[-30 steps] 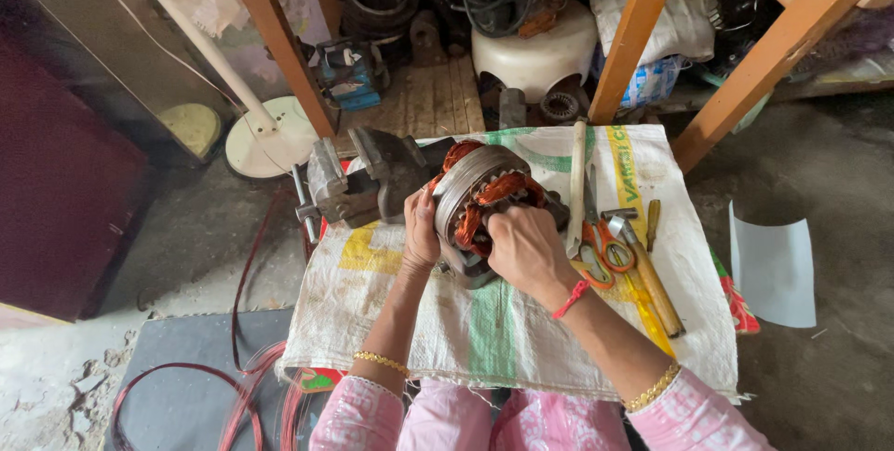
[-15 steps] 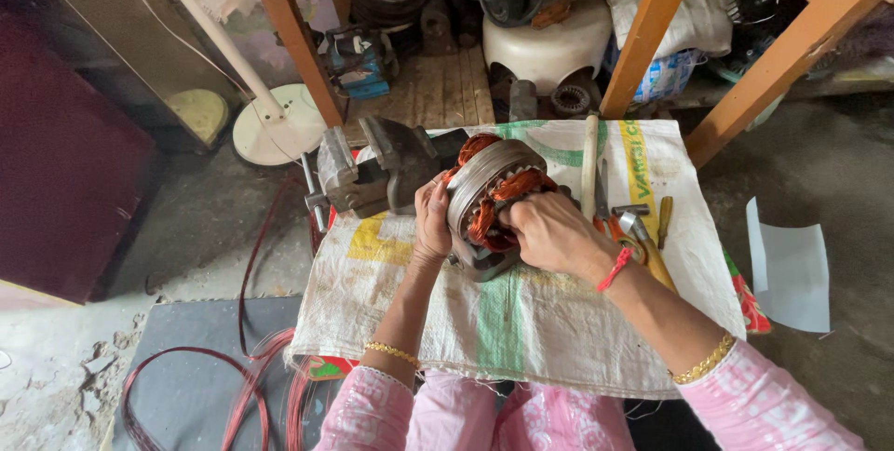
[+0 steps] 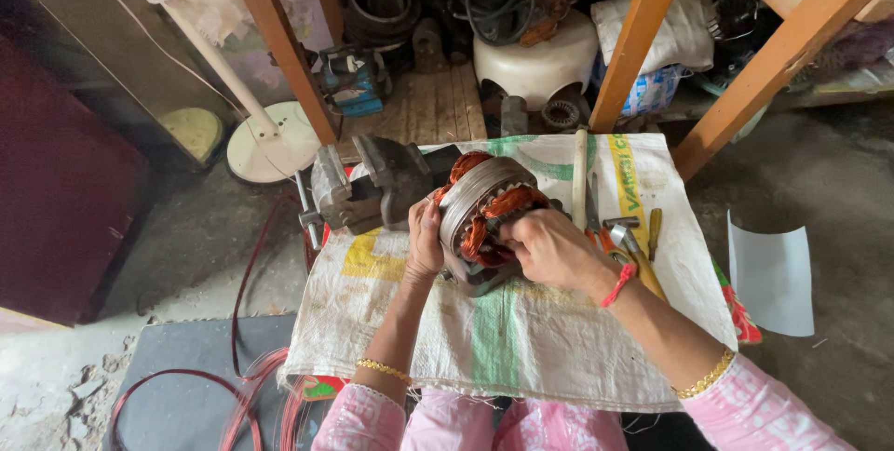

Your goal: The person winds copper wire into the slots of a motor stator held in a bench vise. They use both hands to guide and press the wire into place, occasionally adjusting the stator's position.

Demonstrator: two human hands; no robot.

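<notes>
**Both hands on the motor winding**

The right hand (image 3: 549, 248) is curled over the near side of the motor core (image 3: 484, 214), its fingers pressed into the copper coils as if tucking or seating them; it grips the winding itself, not a tool. The left hand (image 3: 426, 242) clasps the opposite side of the same metal ring, thumb up against its rim, steadying it on edge. The core sits between the two hands, tilted up on the woven sack (image 3: 521, 339) that covers the work surface.

Just beyond the left hand stands a grey bench vise (image 3: 368, 186), close to the core, though I cannot tell if they touch. To the far side of the right hand lie pliers with orange handles (image 3: 633, 251), a small screwdriver (image 3: 654, 228) and a pale wooden handle (image 3: 580, 176), all within easy reach. Loose red wire (image 3: 233, 395) trails on the floor below the left arm.

By my reckoning this is the shaping stage of the coil work. The next move seems to call for a firm hold from the left hand while the right works round the ring with care, since the thin copper could kink.
</notes>
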